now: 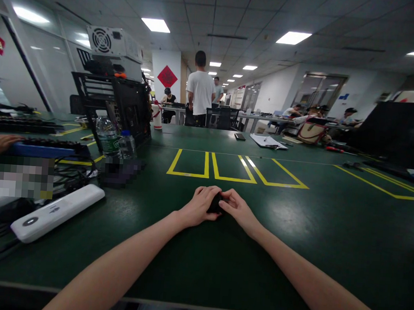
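- We have the small black object (215,203) on or just above the green table (185,267), between our hands; fingers cover so much of it that we cannot tell what it is.
- At its nine o'clock, our left hand (200,206) curls over it, fingers part-closed round its far side and thumb toward the near side.
- At three o'clock, our right hand (236,210) has thumb and fingers nearly together, at its right side; we cannot tell how hard they press.
- We judge that uneven pressure from the two hands could twist it loose, and a smooth surface would make that likelier.
- With the fingers hiding it, we could misjudge how it sits and pinch badly.
- Beyond, yellow tape (187,174) lies at eleven o'clock, its edges liable to snag a dragged object.
- Far off at ten o'clock, a wide left-arm sweep might tip the water bottle (107,131).
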Available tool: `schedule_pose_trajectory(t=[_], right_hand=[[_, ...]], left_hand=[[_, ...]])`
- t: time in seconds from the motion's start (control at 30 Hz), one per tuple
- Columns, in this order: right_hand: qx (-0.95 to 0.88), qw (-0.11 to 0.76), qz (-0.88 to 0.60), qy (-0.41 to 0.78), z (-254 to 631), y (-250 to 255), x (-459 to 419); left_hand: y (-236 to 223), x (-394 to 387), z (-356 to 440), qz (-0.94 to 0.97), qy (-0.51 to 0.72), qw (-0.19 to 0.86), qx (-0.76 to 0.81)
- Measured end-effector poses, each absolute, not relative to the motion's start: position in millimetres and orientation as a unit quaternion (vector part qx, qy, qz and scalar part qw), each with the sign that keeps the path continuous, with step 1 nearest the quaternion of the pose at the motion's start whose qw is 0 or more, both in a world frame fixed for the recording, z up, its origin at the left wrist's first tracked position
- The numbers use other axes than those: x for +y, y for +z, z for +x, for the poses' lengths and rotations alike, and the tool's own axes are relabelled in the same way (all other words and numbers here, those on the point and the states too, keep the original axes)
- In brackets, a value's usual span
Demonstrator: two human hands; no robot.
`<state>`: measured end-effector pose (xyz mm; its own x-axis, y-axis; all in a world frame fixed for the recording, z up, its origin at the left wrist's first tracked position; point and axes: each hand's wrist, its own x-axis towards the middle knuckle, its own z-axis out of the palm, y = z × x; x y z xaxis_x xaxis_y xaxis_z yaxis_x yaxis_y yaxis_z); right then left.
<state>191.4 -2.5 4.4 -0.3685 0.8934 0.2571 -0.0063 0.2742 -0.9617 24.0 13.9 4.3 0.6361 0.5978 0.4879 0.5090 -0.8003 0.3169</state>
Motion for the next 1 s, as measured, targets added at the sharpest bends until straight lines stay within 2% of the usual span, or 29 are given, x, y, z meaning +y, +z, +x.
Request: schedule_pose_trajectory(t=[0.2, 0.33, 0.7, 0.87, 1.0], right_hand=[[-0.659, 0.442, -0.396, 0.462, 190.4, 3.2, 1.4], [-0.67, 0.421, -0.372, 0.485, 193.9, 0.5, 2.7], [-0.65, 0.456, -0.359, 0.491, 189.0, 0.0, 1.4], [-0.67, 0.424, -0.392, 0.466, 192.6, -3.3, 5.3], [-0.681, 0.407, -0.354, 0.495, 195.8, -1.5, 3.7]], left_hand=[[5.5, 13.0, 23.2, 0.901, 0.294, 0.076, 0.31], [3.8, 13.7, 23.6, 0.899, 0.296, 0.07, 0.315], [1.1, 14.1, 23.9, 0.901, 0.303, 0.056, 0.305], [1.0, 13.0, 23.5, 0.902, 0.3, 0.053, 0.306], [0.7, 12.8, 23.5, 0.901, 0.302, 0.056, 0.306]])
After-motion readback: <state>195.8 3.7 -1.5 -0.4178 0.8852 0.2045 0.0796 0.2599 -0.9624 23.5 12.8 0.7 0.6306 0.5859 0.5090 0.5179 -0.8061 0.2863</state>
